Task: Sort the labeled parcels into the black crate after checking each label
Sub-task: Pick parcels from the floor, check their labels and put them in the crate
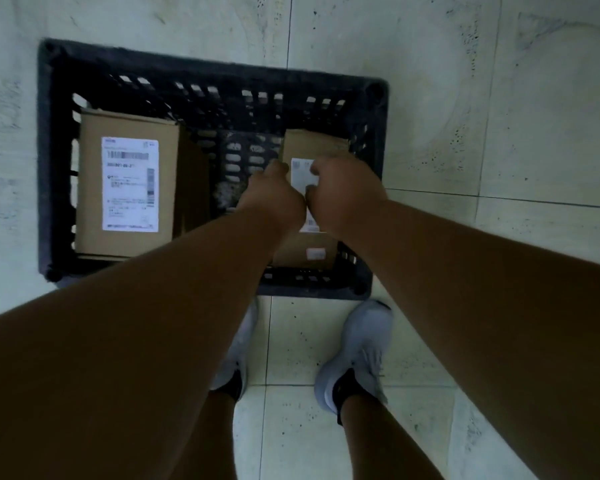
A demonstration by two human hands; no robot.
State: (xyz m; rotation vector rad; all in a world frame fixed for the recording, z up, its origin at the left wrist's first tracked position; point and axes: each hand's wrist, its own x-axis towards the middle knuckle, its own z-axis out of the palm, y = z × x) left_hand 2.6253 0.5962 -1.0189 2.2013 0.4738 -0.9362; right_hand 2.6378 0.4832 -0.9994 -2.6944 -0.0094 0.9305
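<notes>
Both hands down in black crate (45, 161). Left hand (272, 199) and right hand (343, 195): grip clamped on small labeled parcel (312, 143). Larger labeled parcel (129, 181) lies at crate's left.

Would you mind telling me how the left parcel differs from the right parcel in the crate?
The left parcel looks larger than the right parcel. The left parcel lies untouched with its label in full view; the right parcel is held by the left hand and right hand, which cover much of its label. Both are brown cardboard boxes with white labels, inside the black crate.
</notes>
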